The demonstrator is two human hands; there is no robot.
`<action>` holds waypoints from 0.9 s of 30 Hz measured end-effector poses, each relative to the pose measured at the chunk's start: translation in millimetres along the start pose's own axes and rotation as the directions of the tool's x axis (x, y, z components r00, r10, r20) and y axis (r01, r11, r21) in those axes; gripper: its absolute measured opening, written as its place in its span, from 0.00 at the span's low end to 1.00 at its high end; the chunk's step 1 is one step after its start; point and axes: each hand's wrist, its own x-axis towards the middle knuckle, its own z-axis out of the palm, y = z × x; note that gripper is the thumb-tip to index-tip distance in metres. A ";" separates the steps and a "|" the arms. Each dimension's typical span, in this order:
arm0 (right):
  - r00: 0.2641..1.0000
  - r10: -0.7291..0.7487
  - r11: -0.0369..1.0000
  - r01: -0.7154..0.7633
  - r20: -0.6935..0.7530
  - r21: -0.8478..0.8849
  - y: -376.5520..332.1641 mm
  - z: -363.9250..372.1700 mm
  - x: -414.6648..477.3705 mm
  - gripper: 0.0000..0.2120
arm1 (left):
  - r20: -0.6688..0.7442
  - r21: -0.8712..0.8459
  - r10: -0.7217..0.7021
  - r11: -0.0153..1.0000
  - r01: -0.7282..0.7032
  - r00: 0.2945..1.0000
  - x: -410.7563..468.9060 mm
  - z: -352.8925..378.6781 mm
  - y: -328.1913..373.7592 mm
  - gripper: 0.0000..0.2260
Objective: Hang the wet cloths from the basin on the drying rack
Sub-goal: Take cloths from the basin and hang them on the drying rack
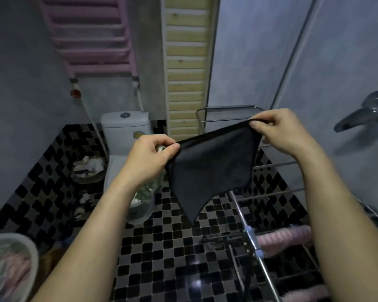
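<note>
Outstretched left hand [153, 154] and right hand [282, 130] pinch black cloth [210, 168] by top corners.

no readable text anywhere, toilet tank [125, 125] carries a small blurred yellow sticker [138, 134], illegible

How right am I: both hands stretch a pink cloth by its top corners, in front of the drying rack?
Wrong in the colour: the head view shows the cloth is black, not pink. The left hand and right hand do stretch it by its top corners, in front of the drying rack.
</note>
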 end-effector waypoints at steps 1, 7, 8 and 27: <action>1.000 0.003 0.999 -0.004 -0.023 -0.048 13.0 -10.0 7.5 0.07 | 0.010 -0.006 0.010 1.000 -0.010 1.000 9.4 15.1 5.1 0.04; 0.974 0.205 0.977 -0.197 -0.097 0.078 98.1 -47.1 61.7 0.08 | -0.029 -0.004 0.026 1.000 -0.026 0.999 80.2 115.9 17.4 0.04; 0.962 0.263 0.953 -0.247 -0.074 0.176 110.0 -45.0 70.0 0.08 | -0.055 0.003 0.011 1.000 -0.011 0.998 90.8 129.2 16.2 0.03; 0.803 0.560 0.815 -0.578 0.205 0.037 293.6 10.8 67.9 0.08 | 0.351 0.260 0.267 0.893 -0.367 0.898 91.8 235.9 -61.5 0.06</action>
